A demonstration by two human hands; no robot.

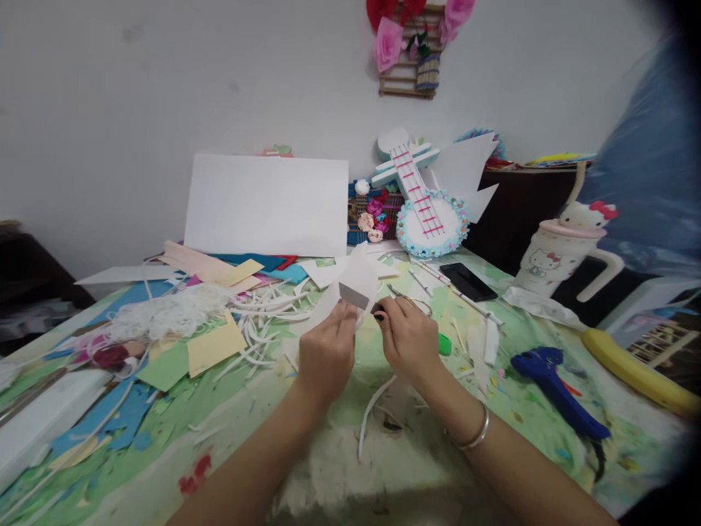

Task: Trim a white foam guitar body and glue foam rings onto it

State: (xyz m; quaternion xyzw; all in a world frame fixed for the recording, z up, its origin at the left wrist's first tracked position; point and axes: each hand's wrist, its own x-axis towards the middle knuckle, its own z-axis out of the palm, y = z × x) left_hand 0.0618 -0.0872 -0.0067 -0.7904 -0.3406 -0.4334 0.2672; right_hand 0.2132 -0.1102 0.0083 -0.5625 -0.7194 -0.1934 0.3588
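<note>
My left hand (330,351) is closed on a folded white paper piece (358,274), which stands up above the fingers and shows a shaded flap. My right hand (408,337) is closed in a pinch beside the paper's right edge. Something small and dark shows at its fingertips, too small to name. Partly hidden behind that hand, a pair of scissors (419,303) lies on the table. Below the hands a thin curled white strip (368,416) lies near the front edge.
White paper strips (260,321), coloured paper scraps (216,345) and tangled white string (164,314) cover the left. A blue glue gun (564,394), banana (638,371), black phone (468,282) and cup (553,256) are right. A white board (268,204) and decorated toy banjo (424,201) lean behind.
</note>
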